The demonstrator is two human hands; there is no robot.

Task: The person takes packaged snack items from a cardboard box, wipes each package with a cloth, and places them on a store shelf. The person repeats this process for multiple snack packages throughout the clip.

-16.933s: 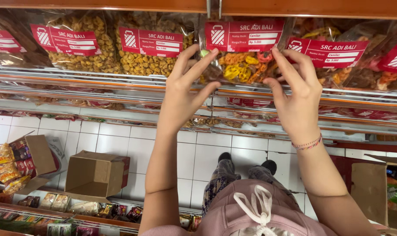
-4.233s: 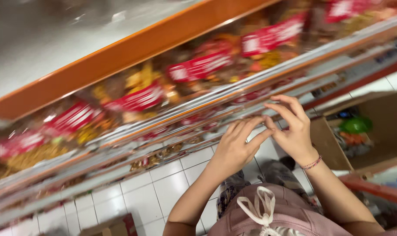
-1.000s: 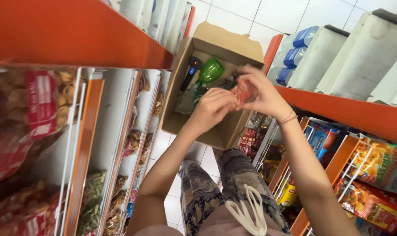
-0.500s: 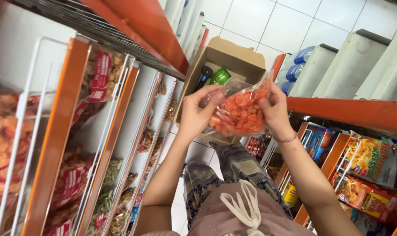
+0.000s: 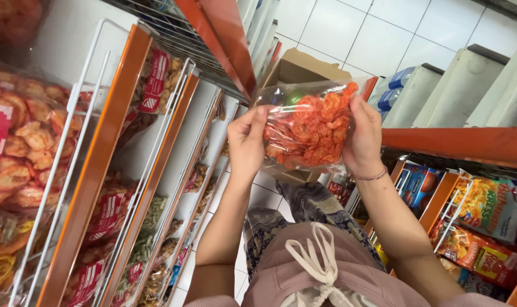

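Orange wire shelves (image 5: 108, 170) of bagged snacks line the aisle above a white tiled floor (image 5: 349, 28). Between 2 hands, a clear bag of orange crisps (image 5: 309, 128) is held up: the left hand (image 5: 246, 142) grips its left edge, the right hand (image 5: 363, 136) clasps its right edge.

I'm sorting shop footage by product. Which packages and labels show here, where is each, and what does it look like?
Clear bag of orange-red crisps: centre, held between left hand and right hand.
Bags with red labels: left wire racks, clear, golden snacks.
Cardboard box: floor, behind the bag, brown, open.
Colourful snack packets: lower right shelf, yellow, red, blue.
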